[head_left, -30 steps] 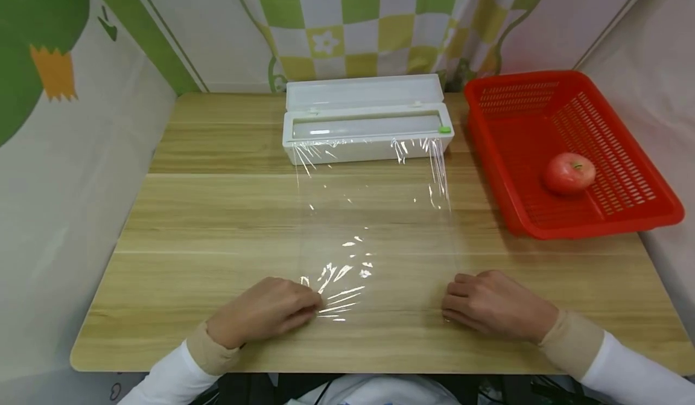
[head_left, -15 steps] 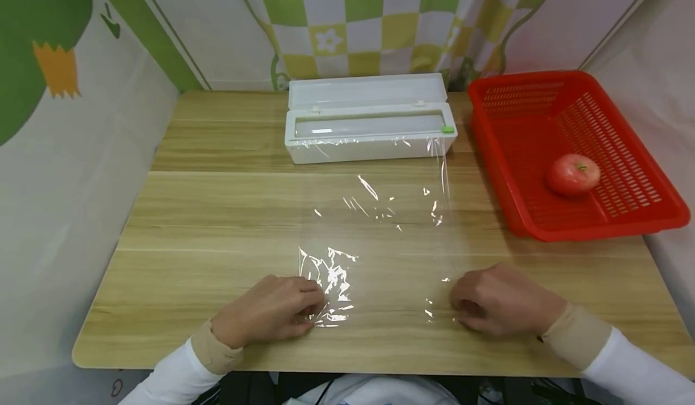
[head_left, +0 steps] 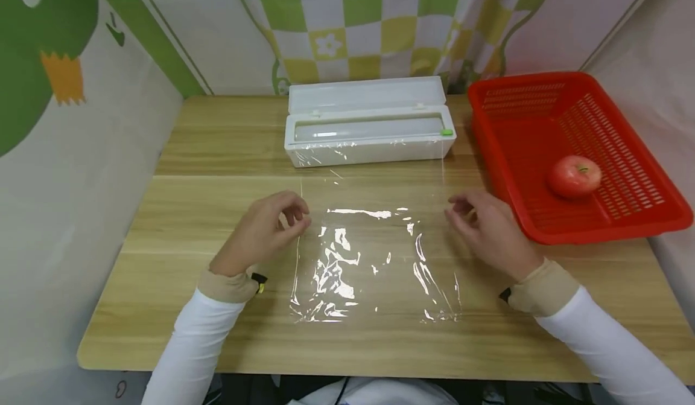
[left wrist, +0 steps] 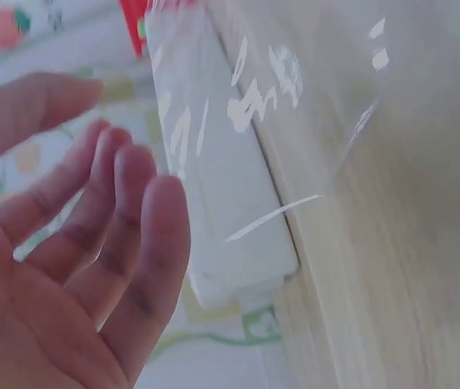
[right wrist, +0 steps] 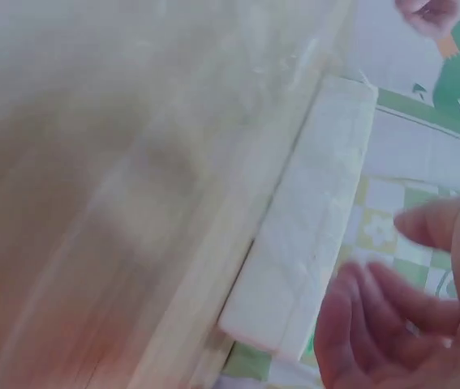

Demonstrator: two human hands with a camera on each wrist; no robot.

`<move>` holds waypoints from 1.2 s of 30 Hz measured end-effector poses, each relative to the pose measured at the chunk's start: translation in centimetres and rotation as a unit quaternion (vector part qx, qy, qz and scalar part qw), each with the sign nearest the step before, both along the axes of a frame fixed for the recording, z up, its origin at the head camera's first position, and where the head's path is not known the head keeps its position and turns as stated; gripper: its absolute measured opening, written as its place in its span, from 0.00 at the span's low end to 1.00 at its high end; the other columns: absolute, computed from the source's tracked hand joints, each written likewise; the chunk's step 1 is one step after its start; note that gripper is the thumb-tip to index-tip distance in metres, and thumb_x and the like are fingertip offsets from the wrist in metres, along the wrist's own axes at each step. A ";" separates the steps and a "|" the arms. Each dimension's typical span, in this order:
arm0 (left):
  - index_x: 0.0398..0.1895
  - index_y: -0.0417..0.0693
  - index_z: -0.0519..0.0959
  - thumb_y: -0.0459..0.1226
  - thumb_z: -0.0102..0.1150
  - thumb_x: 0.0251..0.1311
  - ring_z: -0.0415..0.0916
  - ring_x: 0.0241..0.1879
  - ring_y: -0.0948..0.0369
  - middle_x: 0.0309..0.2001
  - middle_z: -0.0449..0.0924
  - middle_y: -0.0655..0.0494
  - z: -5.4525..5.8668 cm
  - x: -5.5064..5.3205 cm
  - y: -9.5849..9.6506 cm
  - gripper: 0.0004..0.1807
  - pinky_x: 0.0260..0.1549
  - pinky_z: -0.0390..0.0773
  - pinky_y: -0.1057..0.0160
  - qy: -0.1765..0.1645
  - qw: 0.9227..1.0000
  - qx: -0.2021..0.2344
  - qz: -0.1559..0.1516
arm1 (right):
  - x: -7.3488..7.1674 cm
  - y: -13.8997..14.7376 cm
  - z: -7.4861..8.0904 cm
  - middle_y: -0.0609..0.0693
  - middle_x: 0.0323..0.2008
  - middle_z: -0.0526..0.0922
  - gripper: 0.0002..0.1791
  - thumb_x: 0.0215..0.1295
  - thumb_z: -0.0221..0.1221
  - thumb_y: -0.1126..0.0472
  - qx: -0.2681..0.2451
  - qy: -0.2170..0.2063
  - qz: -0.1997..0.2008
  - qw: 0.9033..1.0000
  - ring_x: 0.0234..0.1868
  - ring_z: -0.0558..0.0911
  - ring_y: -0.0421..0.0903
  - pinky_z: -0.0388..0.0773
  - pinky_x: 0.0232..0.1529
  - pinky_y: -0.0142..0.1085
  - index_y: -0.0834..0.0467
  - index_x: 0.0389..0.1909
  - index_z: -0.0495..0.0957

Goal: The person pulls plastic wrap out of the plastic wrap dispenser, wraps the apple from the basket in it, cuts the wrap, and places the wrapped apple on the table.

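Note:
A sheet of clear plastic wrap (head_left: 374,269) lies over the table, running from a white wrap dispenser box (head_left: 369,151) with its lid up toward the front edge. Beside the sheet's left edge hovers my left hand (head_left: 266,227), fingers loosely bent and nothing between them. My right hand (head_left: 485,230) is off the sheet's right edge, between it and the red basket, also holding nothing. Both wrist views show a gap between thumb and fingers, with the dispenser box (left wrist: 221,178) beyond the left hand and the same box (right wrist: 303,219) beyond the right.
A red plastic basket (head_left: 502,181) stands at the right with one apple (head_left: 574,177) in it. A green slider (head_left: 446,132) sits at the dispenser's right end. Behind the table hangs a checked cloth (head_left: 364,25).
Both hands have let go of the wrap's front corners and moved forward toward the dispenser. The wrap's front end now lies on the table.

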State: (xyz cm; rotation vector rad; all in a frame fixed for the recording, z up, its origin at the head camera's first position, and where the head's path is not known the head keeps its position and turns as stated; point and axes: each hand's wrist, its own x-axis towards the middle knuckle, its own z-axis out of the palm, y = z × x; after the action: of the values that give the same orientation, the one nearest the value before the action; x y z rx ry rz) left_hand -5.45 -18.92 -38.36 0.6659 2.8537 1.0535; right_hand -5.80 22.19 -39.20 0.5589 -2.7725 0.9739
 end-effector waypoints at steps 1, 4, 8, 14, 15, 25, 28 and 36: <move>0.42 0.45 0.83 0.35 0.67 0.68 0.82 0.36 0.59 0.36 0.85 0.54 -0.1 -0.9 0.0 0.04 0.32 0.82 0.64 0.002 1.000 0.012 0.017 | -0.6 -0.4 -0.1 0.58 0.39 0.87 0.12 0.71 0.65 0.66 -0.017 -0.003 -0.016 1.000 0.39 0.86 0.51 0.87 0.41 0.47 0.67 0.50 0.82; 0.48 0.40 0.83 0.34 0.66 0.68 0.84 0.39 0.53 0.40 0.86 0.47 -0.5 -3.4 -0.3 0.09 0.32 0.80 0.67 0.006 0.996 0.048 0.072 | -2.3 -1.5 -0.2 0.63 0.46 0.83 0.18 0.75 0.62 0.63 -0.058 -0.021 -0.066 0.996 0.44 0.85 0.56 0.85 0.47 0.49 0.69 0.59 0.79; 0.56 0.38 0.80 0.34 0.65 0.68 0.83 0.43 0.50 0.46 0.83 0.43 -0.9 -6.3 -0.8 0.16 0.31 0.75 0.71 0.009 0.985 0.095 0.143 | -5.1 -2.6 -0.4 0.67 0.52 0.78 0.22 0.77 0.59 0.61 -0.088 -0.038 -0.122 0.988 0.50 0.83 0.60 0.83 0.54 0.51 0.70 0.65 0.74; 0.65 0.37 0.77 0.38 0.67 0.70 0.82 0.47 0.51 0.51 0.79 0.43 -1.7 -9.6 -1.4 0.24 0.35 0.76 0.74 -0.006 0.971 0.137 0.194 | -9.4 -3.0 -1.0 0.68 0.53 0.73 0.22 0.78 0.58 0.60 -0.094 -0.030 -0.173 0.980 0.58 0.74 0.62 0.72 0.61 0.53 0.68 0.65 0.74; 0.65 0.36 0.76 0.38 0.67 0.69 0.82 0.47 0.51 0.51 0.79 0.42 -2.0 -10.0 -1.5 0.25 0.35 0.76 0.74 -0.006 0.970 0.142 0.196 | -10.0 -3.0 -1.2 0.68 0.54 0.73 0.23 0.78 0.58 0.60 -0.094 -0.034 -0.179 0.979 0.60 0.72 0.62 0.70 0.62 0.54 0.68 0.67 0.73; 0.62 0.34 0.79 0.33 0.74 0.62 0.79 0.44 0.55 0.51 0.78 0.38 -3.7 -11.2 -1.4 0.27 0.39 0.74 0.77 0.013 0.959 0.175 0.223 | -12.0 -3.7 -2.7 0.70 0.57 0.71 0.25 0.73 0.64 0.65 -0.136 -0.014 -0.212 0.968 0.58 0.78 0.64 0.79 0.63 0.50 0.71 0.66 0.76; 0.62 0.32 0.79 0.31 0.74 0.62 0.80 0.44 0.51 0.50 0.79 0.37 -3.9 -11.0 -1.3 0.26 0.40 0.74 0.78 0.029 0.958 0.174 0.227 | -12.3 -3.5 -3.2 0.69 0.55 0.73 0.23 0.71 0.67 0.67 -0.152 0.007 -0.217 0.964 0.55 0.83 0.62 0.84 0.58 0.49 0.71 0.63 0.79; 0.62 0.32 0.78 0.31 0.73 0.62 0.79 0.45 0.52 0.46 0.77 0.38 -4.7 -11.0 -1.2 0.26 0.40 0.77 0.82 0.050 0.951 0.201 0.231 | -13.4 -3.1 -3.5 0.68 0.49 0.78 0.20 0.67 0.70 0.66 -0.134 0.038 -0.209 0.968 0.51 0.85 0.61 0.85 0.53 0.47 0.71 0.57 0.83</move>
State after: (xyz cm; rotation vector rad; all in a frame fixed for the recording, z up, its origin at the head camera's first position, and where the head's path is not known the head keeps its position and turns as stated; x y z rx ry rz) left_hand -16.48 -20.12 -43.09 0.0387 2.9783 1.7407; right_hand -19.22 19.06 -42.74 -0.0295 -2.4791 1.1601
